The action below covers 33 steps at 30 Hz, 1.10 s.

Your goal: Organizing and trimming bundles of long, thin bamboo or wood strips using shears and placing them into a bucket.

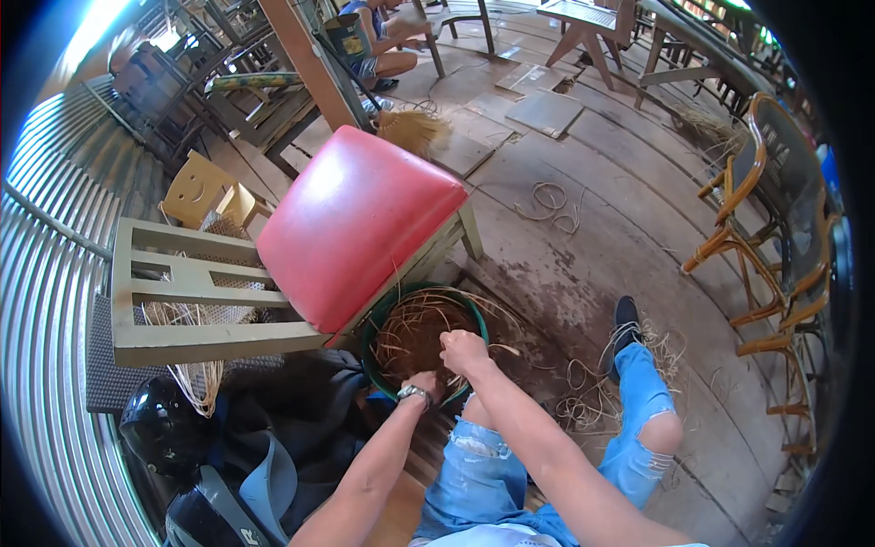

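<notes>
Long, thin pale cane strips (410, 314) lie coiled in a green round tub (367, 351) between my knees and the chair, over dark brown contents that could be water. My left hand (425, 385), with a metal watch at its wrist, reaches down inside the near rim; its fingers are mostly hidden. Over the tub's right side is my right hand (464, 354), its fingers curled closed. Whatever it grips is too small to make out. A chair with a red padded seat (365, 214) and a greenish wooden frame (219, 339) stands right behind the tub.
Loose cane strips (592, 397) lie by my right shoe (626, 324). A black helmet (164, 424) and dark bags sit at left. Rattan chairs (761, 164) line the right side. Farther back, a person (383, 36) crouches near a straw broom (412, 130).
</notes>
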{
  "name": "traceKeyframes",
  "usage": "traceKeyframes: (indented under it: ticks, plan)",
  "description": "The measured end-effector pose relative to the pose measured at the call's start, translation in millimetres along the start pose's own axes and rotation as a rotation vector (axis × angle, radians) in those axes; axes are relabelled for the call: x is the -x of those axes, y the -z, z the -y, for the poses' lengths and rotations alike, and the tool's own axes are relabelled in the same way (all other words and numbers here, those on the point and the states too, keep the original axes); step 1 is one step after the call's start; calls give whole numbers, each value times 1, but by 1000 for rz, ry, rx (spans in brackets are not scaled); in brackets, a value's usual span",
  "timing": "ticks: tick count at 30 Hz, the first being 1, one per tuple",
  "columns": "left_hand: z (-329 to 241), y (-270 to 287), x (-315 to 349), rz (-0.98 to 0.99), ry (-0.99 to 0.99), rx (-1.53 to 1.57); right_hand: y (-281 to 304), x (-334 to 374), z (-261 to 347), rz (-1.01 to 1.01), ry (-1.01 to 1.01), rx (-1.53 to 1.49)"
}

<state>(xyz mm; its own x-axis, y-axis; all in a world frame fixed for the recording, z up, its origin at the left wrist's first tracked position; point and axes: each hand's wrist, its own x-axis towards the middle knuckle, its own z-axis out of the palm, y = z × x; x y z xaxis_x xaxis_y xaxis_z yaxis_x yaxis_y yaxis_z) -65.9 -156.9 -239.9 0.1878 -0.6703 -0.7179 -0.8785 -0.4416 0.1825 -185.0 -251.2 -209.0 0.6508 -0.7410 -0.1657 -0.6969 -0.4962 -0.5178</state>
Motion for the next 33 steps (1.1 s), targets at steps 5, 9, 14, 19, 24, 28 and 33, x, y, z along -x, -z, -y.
traceKeyframes:
  ticks: [5,9,14,19,24,28,33]
  plan:
    - [-4,-4,-38,98,-43,-96,69,7,-8,-70,-140,-92]
    - [8,-4,-34,51,-34,53,156,40,-82,-320,-20,-310]
    - [14,-4,-8,-37,-70,213,186,122,-172,-380,-287,-93]
    - [-21,12,49,-119,14,130,149,112,-156,-337,-198,-242]
    - [-17,4,52,-190,-46,112,102,35,-125,-138,-95,-204]
    - [-14,7,50,-168,-46,143,78,-16,-101,-105,-98,-244]
    - [-36,0,34,-311,95,162,66,-41,-87,78,-117,-234]
